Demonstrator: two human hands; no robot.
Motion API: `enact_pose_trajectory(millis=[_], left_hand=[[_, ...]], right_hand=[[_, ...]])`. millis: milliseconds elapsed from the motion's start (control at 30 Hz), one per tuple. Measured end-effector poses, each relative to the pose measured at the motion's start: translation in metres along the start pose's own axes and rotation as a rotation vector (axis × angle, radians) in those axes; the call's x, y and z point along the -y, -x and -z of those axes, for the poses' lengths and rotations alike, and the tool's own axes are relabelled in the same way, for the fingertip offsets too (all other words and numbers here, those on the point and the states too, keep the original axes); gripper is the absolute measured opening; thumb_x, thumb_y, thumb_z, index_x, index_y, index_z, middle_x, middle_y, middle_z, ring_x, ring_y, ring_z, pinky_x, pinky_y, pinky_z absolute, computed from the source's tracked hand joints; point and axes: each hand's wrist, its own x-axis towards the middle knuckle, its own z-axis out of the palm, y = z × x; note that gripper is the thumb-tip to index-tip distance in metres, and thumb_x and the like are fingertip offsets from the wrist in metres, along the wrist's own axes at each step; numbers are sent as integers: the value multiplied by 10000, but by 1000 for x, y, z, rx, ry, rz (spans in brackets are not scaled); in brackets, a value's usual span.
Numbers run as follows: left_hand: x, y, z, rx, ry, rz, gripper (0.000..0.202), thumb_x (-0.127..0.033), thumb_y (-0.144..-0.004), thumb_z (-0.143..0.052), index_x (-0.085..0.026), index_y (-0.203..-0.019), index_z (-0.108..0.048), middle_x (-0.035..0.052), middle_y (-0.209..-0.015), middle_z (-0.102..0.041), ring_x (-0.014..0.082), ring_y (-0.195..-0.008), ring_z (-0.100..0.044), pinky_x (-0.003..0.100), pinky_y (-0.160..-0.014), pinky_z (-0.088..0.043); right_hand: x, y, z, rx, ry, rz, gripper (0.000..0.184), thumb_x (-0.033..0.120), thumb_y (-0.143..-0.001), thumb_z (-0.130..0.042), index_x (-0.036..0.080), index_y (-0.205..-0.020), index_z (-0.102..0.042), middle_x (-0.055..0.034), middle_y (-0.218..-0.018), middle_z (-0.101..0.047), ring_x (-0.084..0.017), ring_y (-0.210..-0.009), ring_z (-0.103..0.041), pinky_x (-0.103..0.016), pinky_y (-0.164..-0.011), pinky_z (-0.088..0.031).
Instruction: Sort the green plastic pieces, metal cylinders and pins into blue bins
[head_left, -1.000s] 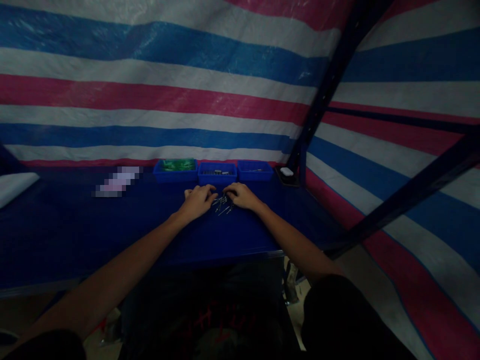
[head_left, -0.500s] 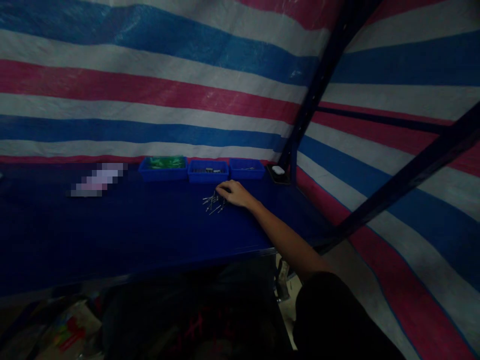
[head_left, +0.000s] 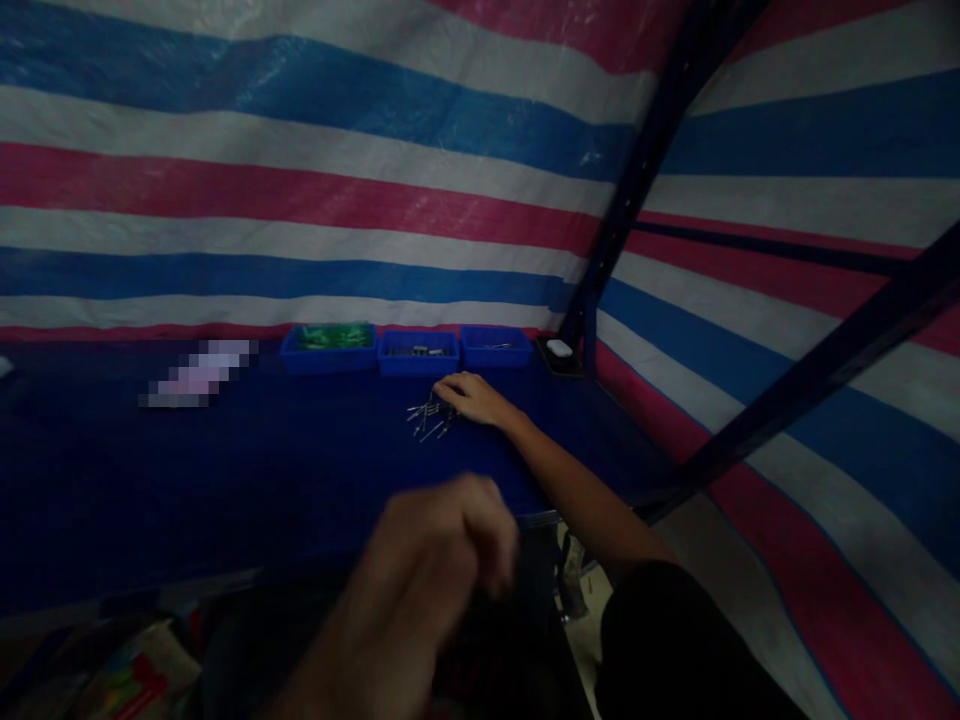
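On the blue table lies a small pile of thin metal pins (head_left: 429, 424), resembling blind rivets. My right hand (head_left: 472, 398) rests over the right side of this pile, its fingers bent and pinched. A thin pin seems to stand at the fingertips, while the palm hides part of the pile. Close to the camera, my left hand (head_left: 427, 580) is raised in front of the table edge, curled and smeared by motion. What it holds, if anything, cannot be made out.
Along the back stand three blue bins: one with green packets (head_left: 334, 336), a middle bin (head_left: 418, 367) with small metal parts, and a right bin (head_left: 495, 356) with a few thin pieces. A white case (head_left: 559, 348) sits on a dark object beside a slanted metal post (head_left: 630, 190).
My left hand has come into view from below. My right hand stays at the pile, its fingers shifted slightly. The whole view has tilted up a little.
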Motion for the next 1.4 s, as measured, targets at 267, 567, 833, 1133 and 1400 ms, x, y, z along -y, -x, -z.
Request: enact_pose_trajectory(millis=[267,567,833,1133,1400], left_hand=[[128,-58,8,20,-633,241,221,-409,-763,-511,-227,-879,-561,29,-828,-622,212,-723,-594,295,-598,-396],[129,-75,7,66,-687,185,151,-209,-776,-426,-191,-787,-576,43,-807,-626,184,-717,-598,274,-638,-418],[130,-111,25,-147,-418,189,267,-325,-827,-357,-162,-772,-561,32,-712,-613,167,-651,-563,257,-609,-399],[148,-132,-4,-118,-208,195,341,-372,-847,-309,-168,-659,-507,-12,-579,-510,136,-560,-479,238,-539,-337],[154,-113,8,-1,-350,174,244,-329,-827,-380,-175,-795,-567,-10,-627,-562,131,-564,-507,228,-533,-340]], right_hand=[[2,1,3,9,-69,-15,426,464,-886,-333,176,-792,-632,9,-677,-580,-118,-655,-519,-227,-637,-340],[0,2,6,-100,-48,-8,371,432,-879,-378,157,-892,-627,-11,-753,-583,-122,-696,-517,-246,-660,-374],[8,1,4,-353,31,160,162,282,-828,-520,163,-906,-598,-25,-770,-572,-137,-753,-531,-260,-717,-407],[9,3,4,-372,211,156,163,260,-863,-449,173,-877,-586,-44,-791,-599,-156,-762,-527,-269,-737,-403],[-26,-1,37,-638,390,-227,272,312,-891,-362,150,-968,-567,-98,-879,-633,-201,-821,-574,-294,-741,-405]])
